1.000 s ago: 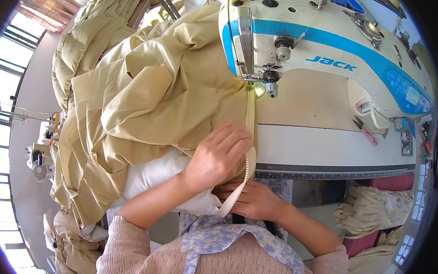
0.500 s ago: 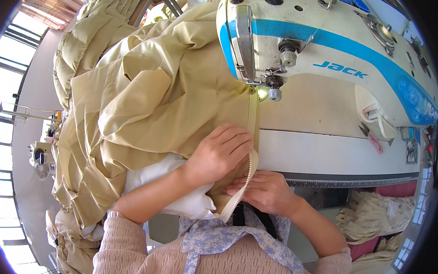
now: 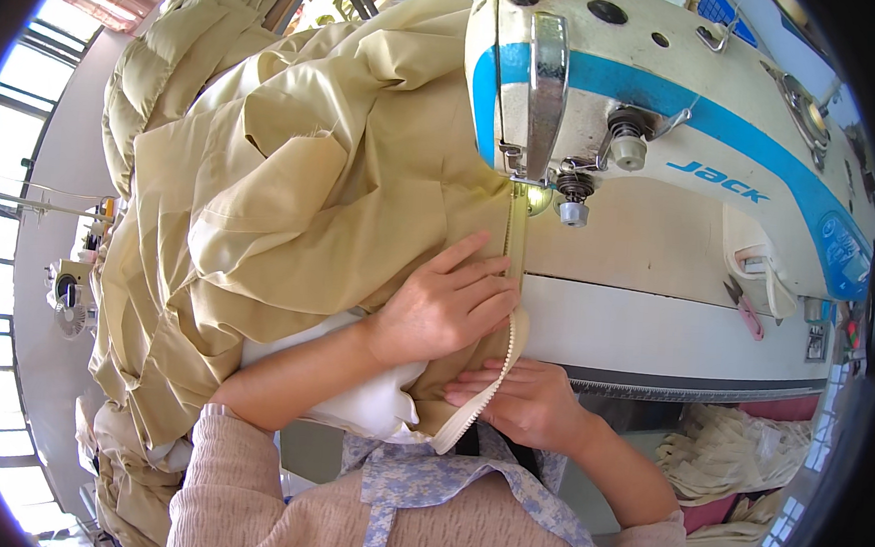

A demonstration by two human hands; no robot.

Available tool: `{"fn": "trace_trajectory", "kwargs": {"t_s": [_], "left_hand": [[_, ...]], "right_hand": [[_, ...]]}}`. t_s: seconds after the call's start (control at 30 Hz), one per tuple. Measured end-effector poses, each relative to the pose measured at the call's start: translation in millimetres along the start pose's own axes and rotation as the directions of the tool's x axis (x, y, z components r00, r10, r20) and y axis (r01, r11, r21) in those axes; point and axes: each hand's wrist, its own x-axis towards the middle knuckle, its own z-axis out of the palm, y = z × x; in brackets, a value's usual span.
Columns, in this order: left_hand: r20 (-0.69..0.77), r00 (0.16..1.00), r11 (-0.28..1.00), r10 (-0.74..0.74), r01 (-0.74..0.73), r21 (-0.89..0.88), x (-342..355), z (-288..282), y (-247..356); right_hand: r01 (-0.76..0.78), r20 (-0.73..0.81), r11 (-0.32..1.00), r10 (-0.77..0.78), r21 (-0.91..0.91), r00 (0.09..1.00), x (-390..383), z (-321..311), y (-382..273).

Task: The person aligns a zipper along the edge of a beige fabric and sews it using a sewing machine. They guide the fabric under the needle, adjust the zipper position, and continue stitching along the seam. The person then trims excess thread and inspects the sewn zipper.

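Note:
My left hand (image 3: pixel 466 300) lies on the beige fabric (image 3: pixel 381 220) over the zipper tape (image 3: pixel 517 223), index finger lifted apart, the others bent slightly onto the tape. The pale tape runs from under the lit presser foot (image 3: pixel 521 191) down to my left fingers, then loops loosely toward me. Behind that loop, my right hand (image 3: pixel 525 404) grips the fabric's lower edge with fingers together; its thumb is hidden. White inner cloth (image 3: pixel 350 399) shows beside my left forearm. The white-and-blue sewing machine (image 3: pixel 610 74) stands above the work.
Padded beige garments (image 3: pixel 160 66) are heaped left. Pink-handled snips (image 3: pixel 746 312) lie on the machine table (image 3: pixel 635 326), which has a ruler (image 3: pixel 681 384) along its front edge. Bundled cream cloth (image 3: pixel 717 451) sits below right. Another machine (image 3: pixel 66 286) stands far left.
My left fingers have spread, the index rising up-left off the tape. My right hand moved slightly up and right from a second ago. The machine appears shifted right as the view moved.

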Motion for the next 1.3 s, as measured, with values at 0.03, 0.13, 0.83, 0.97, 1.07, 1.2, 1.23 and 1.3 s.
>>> {"fn": "trace_trajectory", "kwargs": {"t_s": [0.03,0.13,0.83,0.97,1.07,1.2,1.23,1.3], "left_hand": [[-0.010,1.000,1.000,0.007,-0.007,-0.001,1,1,-2],[-0.035,0.999,1.000,0.004,-0.004,-0.005,6,3,-10],[0.128,0.988,0.996,-0.085,0.083,0.016,8,-18,1],[0.120,0.989,0.995,-0.084,0.089,-0.035,10,-14,-3],[0.116,0.991,0.998,-0.062,0.065,-0.021,13,-15,-6],[0.104,0.987,0.986,-0.126,0.136,-0.101,15,-15,-6],[0.103,0.986,0.984,-0.134,0.145,-0.108,15,-14,-7],[0.106,0.983,0.980,-0.149,0.161,-0.117,15,-12,-8]], "right_hand": [[-0.012,-0.001,1.000,0.012,-0.009,1.000,2,-1,-1],[-0.043,-0.009,0.999,0.043,-0.023,0.999,10,-6,0],[-0.067,-0.054,0.979,0.078,0.192,0.995,31,-13,13],[-0.110,-0.041,0.965,0.123,0.240,0.992,30,-14,16],[-0.082,-0.061,0.967,0.099,0.241,0.993,31,-15,18],[-0.116,-0.050,0.967,0.130,0.225,0.990,31,-13,16],[-0.121,-0.050,0.967,0.136,0.222,0.989,32,-14,17],[-0.096,-0.054,0.976,0.108,0.198,0.993,33,-14,18]]}}
